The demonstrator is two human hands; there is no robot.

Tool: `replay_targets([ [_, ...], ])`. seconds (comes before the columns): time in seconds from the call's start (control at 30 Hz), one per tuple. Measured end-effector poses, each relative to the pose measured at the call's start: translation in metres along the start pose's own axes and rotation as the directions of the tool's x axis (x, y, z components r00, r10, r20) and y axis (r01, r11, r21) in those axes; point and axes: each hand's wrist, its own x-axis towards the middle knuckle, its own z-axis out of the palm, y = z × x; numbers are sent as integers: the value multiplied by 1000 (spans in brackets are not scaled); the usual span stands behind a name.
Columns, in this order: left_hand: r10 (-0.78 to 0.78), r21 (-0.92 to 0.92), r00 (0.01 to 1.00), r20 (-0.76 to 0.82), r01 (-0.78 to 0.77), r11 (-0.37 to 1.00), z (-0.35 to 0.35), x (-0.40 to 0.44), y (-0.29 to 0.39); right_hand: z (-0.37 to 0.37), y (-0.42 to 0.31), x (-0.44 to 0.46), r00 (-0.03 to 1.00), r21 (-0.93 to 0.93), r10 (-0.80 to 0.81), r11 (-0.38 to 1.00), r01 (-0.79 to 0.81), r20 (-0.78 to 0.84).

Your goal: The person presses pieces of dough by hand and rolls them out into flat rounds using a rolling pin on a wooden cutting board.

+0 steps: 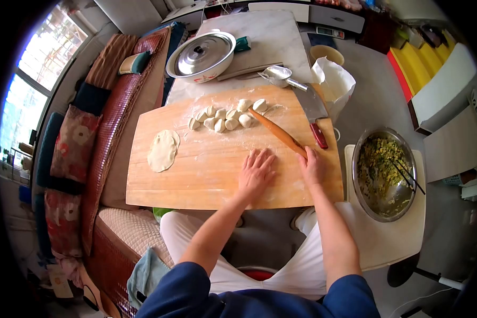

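My left hand lies palm down on the wooden board, its fingers spread; whatever may be under the palm is hidden. In my right hand, near the board's right side, is one end of a tapered wooden rolling pin. The pin slants up and left, its far tip close to a cluster of several small dough pieces. One flat, rolled-out dough wrapper rests at the board's left. Loose flour dusts the wood around the pieces.
A cleaver with a red handle lies on the board's right edge, near a metal scoop of flour. Behind stands a lidded basin. To the right, a steel bowl holds chopped filling and chopsticks. A sofa lines the left.
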Motion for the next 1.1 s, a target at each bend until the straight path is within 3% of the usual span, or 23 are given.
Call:
replay_targets([
  [0.1,-18,-12,999,-38,17,1000,9,41,-46,-1,-2,-1,1000,-22,10,1000,-10,5],
  [0.13,-84,28,989,-121,88,996,8,55,-59,-1,-2,0,1000,-23,12,1000,-12,4],
  [0.23,-193,66,966,-172,207,976,10,70,-55,-1,-3,0,1000,-16,20,1000,-20,3],
  [0.27,-109,119,982,-155,129,985,18,69,-46,-2,-3,0,1000,-6,20,1000,-20,-1],
  [0.3,119,275,992,31,-123,954,22,60,-42,-2,-3,-1,1000,5,18,1000,-18,1],
  [0.37,171,-27,982,80,-170,985,6,27,-13,-2,-2,0,1000,48,8,999,-8,-4],
  [0.47,228,-93,955,192,-214,972,-23,-7,-13,-5,-3,1,999,85,-25,996,23,23],
  [0.57,-110,-427,982,-153,35,904,-36,-42,-45,-14,1,1,988,162,-65,986,42,139],
  [0.67,-266,-284,925,-273,187,940,-67,-78,-60,-36,-15,-9,923,143,-90,989,38,374],
  [0.77,-188,31,982,-3,188,982,-67,-100,-45,-44,-38,-22,840,149,-365,931,334,402],
  [0.8,-192,-1,980,50,192,981,-61,-100,-43,-37,-38,-24,832,67,-313,945,319,457],
  [0.9,-184,26,982,-33,185,982,-51,-67,-63,-24,-52,2,886,-140,-299,920,366,355],
  [1.03,-199,22,978,-64,201,979,-49,-32,-76,-4,-44,19,920,-133,-184,961,242,345],
  [1.1,-119,56,993,-18,119,991,-50,-60,-64,-10,-28,-3,903,-70,-224,961,267,367],
])
